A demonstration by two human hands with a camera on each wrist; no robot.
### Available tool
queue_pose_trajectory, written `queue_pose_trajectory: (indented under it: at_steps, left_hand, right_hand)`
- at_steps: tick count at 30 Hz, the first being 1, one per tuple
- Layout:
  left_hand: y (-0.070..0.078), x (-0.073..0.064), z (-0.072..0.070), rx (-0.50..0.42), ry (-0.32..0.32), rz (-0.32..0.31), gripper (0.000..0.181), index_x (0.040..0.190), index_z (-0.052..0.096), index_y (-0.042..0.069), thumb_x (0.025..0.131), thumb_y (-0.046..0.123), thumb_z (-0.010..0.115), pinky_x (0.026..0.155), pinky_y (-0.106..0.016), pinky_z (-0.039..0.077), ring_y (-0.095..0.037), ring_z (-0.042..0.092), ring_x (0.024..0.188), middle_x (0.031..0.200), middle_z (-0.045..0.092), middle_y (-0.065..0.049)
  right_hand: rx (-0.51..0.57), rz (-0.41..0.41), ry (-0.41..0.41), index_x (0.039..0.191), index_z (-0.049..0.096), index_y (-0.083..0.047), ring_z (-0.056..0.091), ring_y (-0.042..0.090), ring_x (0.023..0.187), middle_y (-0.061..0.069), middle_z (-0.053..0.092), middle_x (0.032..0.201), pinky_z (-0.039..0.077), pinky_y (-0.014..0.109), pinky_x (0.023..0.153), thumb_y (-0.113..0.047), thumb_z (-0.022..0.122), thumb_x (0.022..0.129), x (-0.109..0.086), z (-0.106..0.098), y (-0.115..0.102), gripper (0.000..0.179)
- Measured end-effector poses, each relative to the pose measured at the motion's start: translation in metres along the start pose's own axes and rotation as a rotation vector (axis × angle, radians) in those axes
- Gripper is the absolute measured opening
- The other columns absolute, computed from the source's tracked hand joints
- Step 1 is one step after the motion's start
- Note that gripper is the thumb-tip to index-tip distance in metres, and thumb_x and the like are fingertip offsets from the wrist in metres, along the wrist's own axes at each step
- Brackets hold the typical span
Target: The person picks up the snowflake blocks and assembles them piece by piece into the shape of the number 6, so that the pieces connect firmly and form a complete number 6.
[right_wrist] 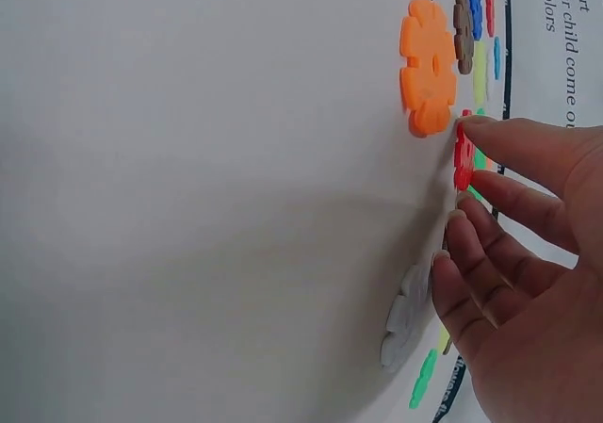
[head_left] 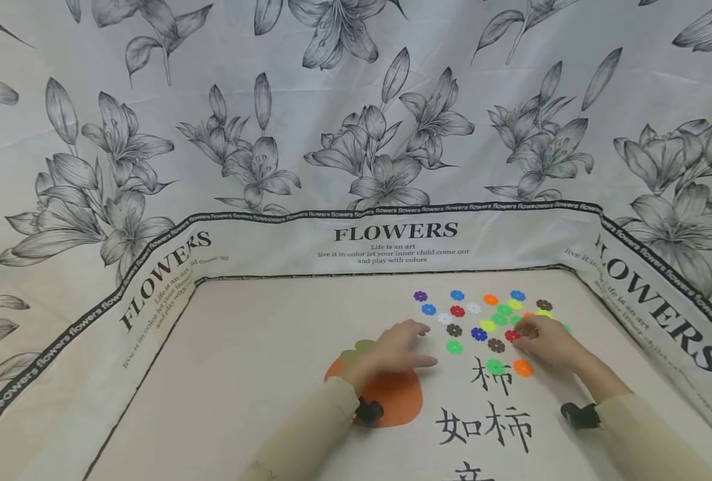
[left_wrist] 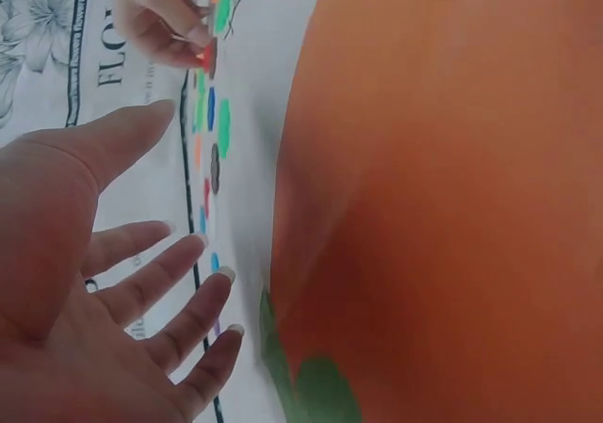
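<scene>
My right hand (head_left: 545,341) pinches a red notched plastic disc (right_wrist: 464,156), shaped like a flower, between thumb and index finger. In the right wrist view, the other fingers curve just below it, beside a white disc (right_wrist: 403,319). An orange disc (right_wrist: 429,70) lies near the thumb on the pale tabletop. My left hand (head_left: 397,347) hovers over a printed orange persimmon (head_left: 392,401) with its fingers spread and nothing in them. In the left wrist view, the palm of the left hand (left_wrist: 94,282) shows, with the thumb apart from the fingers.
Several colourful discs lie scattered between and beyond the hands, among them a purple one (head_left: 420,296), a dark blue one (head_left: 479,334) and a green one (head_left: 454,347). Large black characters (head_left: 485,427) are printed nearer me. A flower-patterned cloth (head_left: 392,247) borders the table.
</scene>
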State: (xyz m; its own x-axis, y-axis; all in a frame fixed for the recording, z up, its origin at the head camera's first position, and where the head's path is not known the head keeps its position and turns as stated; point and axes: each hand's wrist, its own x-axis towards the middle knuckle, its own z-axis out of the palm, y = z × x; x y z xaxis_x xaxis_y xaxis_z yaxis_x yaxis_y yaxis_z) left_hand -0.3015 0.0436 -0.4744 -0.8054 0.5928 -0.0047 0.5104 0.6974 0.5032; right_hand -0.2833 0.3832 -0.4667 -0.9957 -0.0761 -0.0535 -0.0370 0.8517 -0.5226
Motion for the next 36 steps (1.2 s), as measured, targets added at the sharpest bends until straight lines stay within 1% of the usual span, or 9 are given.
queue_pose_trajectory:
  at_steps: [6, 13, 16, 19, 22, 25, 29, 32, 36]
  left_hand:
    - [0.015, 0.020, 0.016, 0.056, 0.001, -0.034, 0.056, 0.140, 0.061, 0.020, 0.092, 0.047, 0.074, 0.107, -0.038, 0.044, -0.013, 0.056, 0.118, 0.129, 0.063, 0.006]
    - [0.032, 0.039, 0.032, 0.112, 0.085, -0.107, 0.043, 0.126, 0.071, 0.030, 0.089, 0.052, 0.075, 0.095, -0.032, 0.043, -0.009, 0.056, 0.104, 0.111, 0.065, 0.012]
    - [0.039, 0.041, 0.039, 0.129, 0.113, -0.151, 0.038, 0.120, 0.073, 0.033, 0.087, 0.053, 0.076, 0.091, -0.030, 0.042, -0.008, 0.055, 0.098, 0.106, 0.063, 0.014]
    - [0.046, 0.042, 0.043, 0.123, 0.128, -0.194, 0.033, 0.114, 0.074, 0.033, 0.087, 0.051, 0.078, 0.091, -0.029, 0.042, -0.008, 0.054, 0.097, 0.103, 0.063, 0.015]
    - [0.051, 0.042, 0.043, 0.069, 0.137, -0.228, 0.030, 0.111, 0.073, 0.031, 0.086, 0.047, 0.080, 0.094, -0.029, 0.043, -0.007, 0.055, 0.097, 0.101, 0.064, 0.016]
    - [0.053, 0.041, 0.040, -0.029, 0.142, -0.248, 0.028, 0.107, 0.072, 0.026, 0.085, 0.039, 0.083, 0.088, -0.026, 0.047, -0.005, 0.057, 0.089, 0.095, 0.064, 0.014]
    - [0.049, 0.037, 0.035, -0.121, 0.158, -0.222, 0.019, 0.101, 0.073, 0.019, 0.087, 0.027, 0.084, 0.072, -0.020, 0.049, -0.003, 0.055, 0.077, 0.087, 0.065, 0.011]
    - [0.042, 0.032, 0.029, -0.157, 0.180, -0.188, 0.011, 0.098, 0.076, 0.016, 0.090, 0.023, 0.080, 0.068, -0.018, 0.048, -0.003, 0.054, 0.074, 0.084, 0.065, 0.010]
    - [0.030, 0.020, 0.018, -0.229, 0.193, -0.163, 0.009, 0.100, 0.077, 0.014, 0.096, 0.021, 0.074, 0.065, -0.019, 0.048, -0.004, 0.055, 0.071, 0.080, 0.064, 0.010]
  right_hand:
    - [0.011, 0.002, -0.005, 0.119, 0.062, 0.008, 0.061, 0.032, 0.095, 0.023, 0.066, 0.110, 0.054, 0.044, 0.078, -0.017, 0.072, 0.093, -0.001, -0.003, 0.002, 0.038]
    - [0.018, -0.005, 0.021, 0.114, 0.062, 0.007, 0.063, 0.036, 0.099, 0.020, 0.067, 0.107, 0.055, 0.046, 0.080, -0.022, 0.073, 0.095, 0.001, -0.003, 0.006, 0.036]
    - [0.026, -0.010, 0.026, 0.109, 0.063, 0.005, 0.063, 0.031, 0.090, 0.015, 0.068, 0.099, 0.054, 0.041, 0.074, -0.021, 0.073, 0.095, 0.002, -0.002, 0.006, 0.032]
    - [0.041, -0.005, 0.030, 0.104, 0.063, 0.003, 0.062, 0.024, 0.081, 0.011, 0.068, 0.092, 0.051, 0.036, 0.068, -0.019, 0.073, 0.094, 0.003, 0.000, 0.007, 0.026]
    - [0.051, 0.000, 0.037, 0.102, 0.063, 0.002, 0.061, 0.021, 0.076, 0.009, 0.068, 0.088, 0.050, 0.033, 0.066, -0.016, 0.072, 0.093, 0.005, 0.001, 0.007, 0.023]
    - [0.059, 0.000, 0.054, 0.101, 0.063, 0.002, 0.061, 0.020, 0.075, 0.008, 0.068, 0.088, 0.051, 0.031, 0.063, -0.015, 0.073, 0.092, 0.005, 0.000, 0.005, 0.022]
    - [0.069, -0.019, 0.075, 0.099, 0.064, 0.001, 0.058, 0.020, 0.071, 0.008, 0.066, 0.087, 0.049, 0.028, 0.058, -0.015, 0.074, 0.092, 0.001, -0.002, -0.002, 0.020]
    - [0.087, -0.034, 0.075, 0.097, 0.065, 0.000, 0.058, 0.020, 0.070, 0.008, 0.066, 0.087, 0.049, 0.028, 0.056, -0.015, 0.075, 0.092, -0.004, -0.003, -0.010, 0.018]
    - [0.155, -0.045, 0.065, 0.100, 0.066, 0.002, 0.062, 0.020, 0.071, 0.008, 0.068, 0.088, 0.054, 0.029, 0.058, -0.014, 0.075, 0.093, -0.011, -0.003, -0.025, 0.020]
